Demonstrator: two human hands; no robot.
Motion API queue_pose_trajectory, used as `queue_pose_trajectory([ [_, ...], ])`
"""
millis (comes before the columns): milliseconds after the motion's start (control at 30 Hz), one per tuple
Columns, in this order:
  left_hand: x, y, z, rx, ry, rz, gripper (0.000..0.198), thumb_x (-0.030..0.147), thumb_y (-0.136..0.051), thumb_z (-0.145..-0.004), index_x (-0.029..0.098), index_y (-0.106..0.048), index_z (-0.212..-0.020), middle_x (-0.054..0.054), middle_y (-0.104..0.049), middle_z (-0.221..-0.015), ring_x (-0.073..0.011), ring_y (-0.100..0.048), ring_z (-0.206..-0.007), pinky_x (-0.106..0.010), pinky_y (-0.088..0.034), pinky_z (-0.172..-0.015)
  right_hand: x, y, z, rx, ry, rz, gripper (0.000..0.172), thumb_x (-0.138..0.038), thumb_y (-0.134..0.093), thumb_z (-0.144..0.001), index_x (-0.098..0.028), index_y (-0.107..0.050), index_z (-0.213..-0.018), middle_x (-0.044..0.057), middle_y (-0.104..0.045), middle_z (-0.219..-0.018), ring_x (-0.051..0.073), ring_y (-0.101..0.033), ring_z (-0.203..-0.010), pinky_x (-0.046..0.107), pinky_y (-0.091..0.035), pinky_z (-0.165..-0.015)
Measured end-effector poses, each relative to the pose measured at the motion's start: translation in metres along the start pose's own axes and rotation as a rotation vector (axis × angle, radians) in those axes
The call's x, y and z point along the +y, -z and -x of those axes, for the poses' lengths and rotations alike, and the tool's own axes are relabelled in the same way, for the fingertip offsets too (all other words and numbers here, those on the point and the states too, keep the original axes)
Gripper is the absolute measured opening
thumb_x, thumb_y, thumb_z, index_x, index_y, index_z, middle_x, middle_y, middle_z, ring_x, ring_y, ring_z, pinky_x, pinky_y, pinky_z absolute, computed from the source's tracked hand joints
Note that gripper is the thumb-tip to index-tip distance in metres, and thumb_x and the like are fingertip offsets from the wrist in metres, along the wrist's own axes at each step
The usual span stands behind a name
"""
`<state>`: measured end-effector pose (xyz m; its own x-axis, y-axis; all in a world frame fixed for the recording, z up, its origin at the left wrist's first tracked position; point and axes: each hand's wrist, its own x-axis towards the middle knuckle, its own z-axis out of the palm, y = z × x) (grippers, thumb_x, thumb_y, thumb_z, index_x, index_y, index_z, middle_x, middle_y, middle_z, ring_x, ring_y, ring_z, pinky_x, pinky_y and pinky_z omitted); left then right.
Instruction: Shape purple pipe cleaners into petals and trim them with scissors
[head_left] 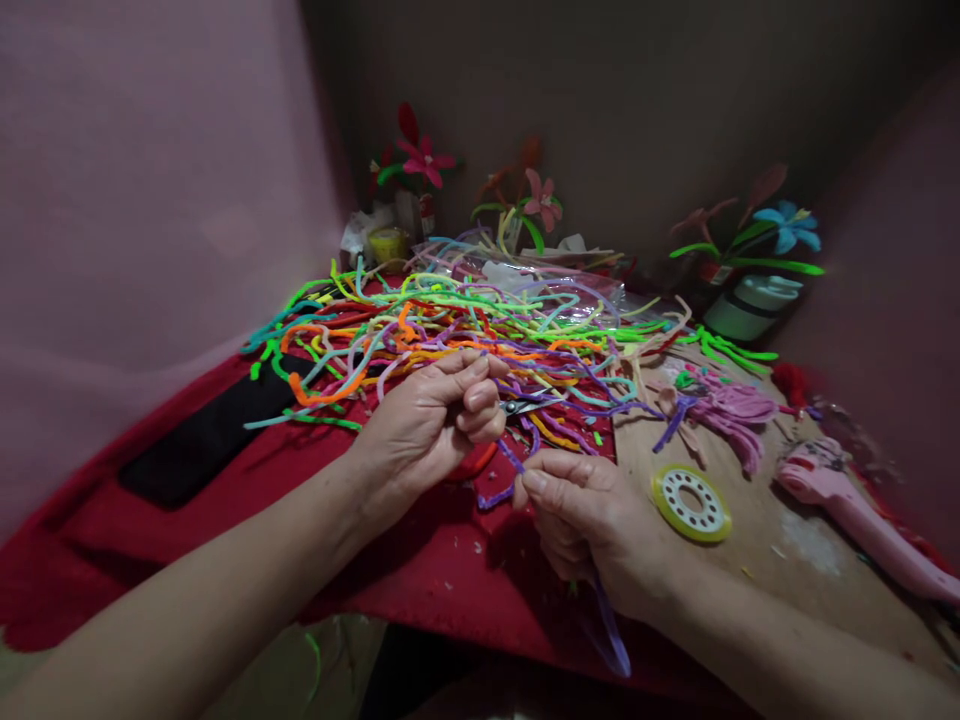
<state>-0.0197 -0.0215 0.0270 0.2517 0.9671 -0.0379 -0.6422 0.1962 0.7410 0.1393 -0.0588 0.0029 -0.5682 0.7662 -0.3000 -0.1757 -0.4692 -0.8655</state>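
My left hand (431, 425) is closed around small scissors (525, 406) with a red handle, their blades pointing right. My right hand (592, 520) lies just below and to the right, pinching a purple pipe cleaner (511, 462) between thumb and fingers. The cleaner's upper end rises to the scissor blades. A purple length (613, 635) trails down past the wrist. Both hands hover over a red cloth (225, 480) at the near edge of a big tangle of coloured pipe cleaners (465, 330).
A yellow-green tape roll (690, 503) and a pink glue gun (862, 510) lie on the brown tabletop at right, near a pink-purple bundle (731, 410). Pipe-cleaner flowers (424, 160) stand at the back, a blue one (787, 225) above a white pot (750, 305).
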Motion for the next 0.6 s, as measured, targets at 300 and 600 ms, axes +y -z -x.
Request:
queue_pose_trajectory([
  [300,-0.001,0.009,-0.008,-0.004,0.022,0.007,0.014,0.011,-0.049,-0.084,0.009,-0.063,-0.082,-0.001,-0.055,-0.061,-0.0066,-0.052,-0.051,-0.020,-0.048,-0.054,0.006,0.002,0.000,-0.006,0.052,-0.105,0.019,-0.032,-0.054,-0.081,-0.017,-0.053,-0.071,-0.011,-0.027,-0.038,0.003,-0.014,-0.031,0.016,-0.013,-0.030],
  [600,-0.005,0.006,0.001,-0.266,0.218,-0.273,0.015,0.005,-0.058,-0.072,0.010,-0.066,-0.083,-0.006,-0.065,-0.069,-0.0134,-0.061,-0.061,-0.024,-0.048,-0.062,-0.001,0.007,0.001,-0.124,0.049,-0.352,0.017,-0.023,-0.046,-0.086,-0.016,-0.054,-0.072,-0.012,-0.017,-0.039,0.003,-0.010,-0.032,0.015,-0.015,-0.030],
])
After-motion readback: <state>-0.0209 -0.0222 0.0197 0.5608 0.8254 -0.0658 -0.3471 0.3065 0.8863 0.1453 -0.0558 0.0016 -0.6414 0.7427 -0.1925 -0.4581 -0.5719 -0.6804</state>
